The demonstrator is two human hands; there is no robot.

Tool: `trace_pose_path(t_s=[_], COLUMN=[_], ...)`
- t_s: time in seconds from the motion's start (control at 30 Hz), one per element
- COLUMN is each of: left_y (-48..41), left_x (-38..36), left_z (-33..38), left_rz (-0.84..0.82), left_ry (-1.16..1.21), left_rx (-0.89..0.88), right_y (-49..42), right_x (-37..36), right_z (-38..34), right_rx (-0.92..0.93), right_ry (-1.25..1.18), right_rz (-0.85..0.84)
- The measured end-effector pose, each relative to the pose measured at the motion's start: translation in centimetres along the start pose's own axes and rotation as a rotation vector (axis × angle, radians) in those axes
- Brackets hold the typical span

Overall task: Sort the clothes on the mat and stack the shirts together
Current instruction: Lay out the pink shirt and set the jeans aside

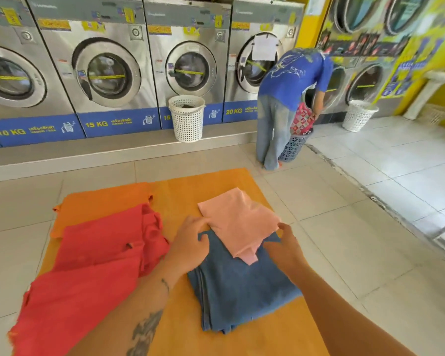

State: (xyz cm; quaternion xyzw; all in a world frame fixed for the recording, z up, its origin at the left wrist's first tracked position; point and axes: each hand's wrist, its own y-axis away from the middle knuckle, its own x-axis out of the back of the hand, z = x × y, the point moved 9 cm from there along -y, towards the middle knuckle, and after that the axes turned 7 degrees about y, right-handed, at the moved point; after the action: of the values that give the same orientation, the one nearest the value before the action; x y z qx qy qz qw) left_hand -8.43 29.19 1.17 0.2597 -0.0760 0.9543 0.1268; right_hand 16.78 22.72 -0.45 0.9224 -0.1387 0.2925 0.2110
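Head view: on the orange mat [180, 191], the left hand [190, 246] and right hand [284, 249], grip spread, touch a folded pink shirt [238, 222] atop blue folded cloth [239, 286]; red garments [93, 265] lie left, washing machines [106, 73] beyond.

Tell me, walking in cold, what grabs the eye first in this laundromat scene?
Probably the bright orange mat on the tiled floor, where the left hand and right hand rest at the edges of a folded pink shirt lying on folded blue denim. To their left sprawls an unfolded red garment. Behind, a row of steel washing machines lines the wall.
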Motion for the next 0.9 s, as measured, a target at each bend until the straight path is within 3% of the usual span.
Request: trace_pose_path(t_s=[0.33, 0.47, 0.57, 0.77, 0.9], left_y=[-12.6, -17.0, -18.0, -18.6, -18.7], left_x=[-5.1, -6.5, -7.7, -10.8, -11.2], left_z=[-1.8, -5.1, -7.5, -7.4, -7.6], left_rz=[-0.068, -0.155, -0.238, -0.367, -0.384], left_ry=[-0.241, -0.516, -0.507, -0.526, -0.567], left_rx=[0.078, 0.186, 0.347, 0.228, 0.246], right_y=[-6.6, -7.2, -7.0, -8.1, -8.9], right_x=[-0.2, -1.1, -1.2, -2.5, -3.2], right_z=[0.6, -1.4, -1.9, -2.7, -2.2], right_rx=[-0.029, 0.115, 0.217, 0.298, 0.192], right_ry=[0.020, 0.131, 0.148, 0.024, -0.018], right_rz=[-0.077, 0.006, 0.079, -0.001, 0.020])
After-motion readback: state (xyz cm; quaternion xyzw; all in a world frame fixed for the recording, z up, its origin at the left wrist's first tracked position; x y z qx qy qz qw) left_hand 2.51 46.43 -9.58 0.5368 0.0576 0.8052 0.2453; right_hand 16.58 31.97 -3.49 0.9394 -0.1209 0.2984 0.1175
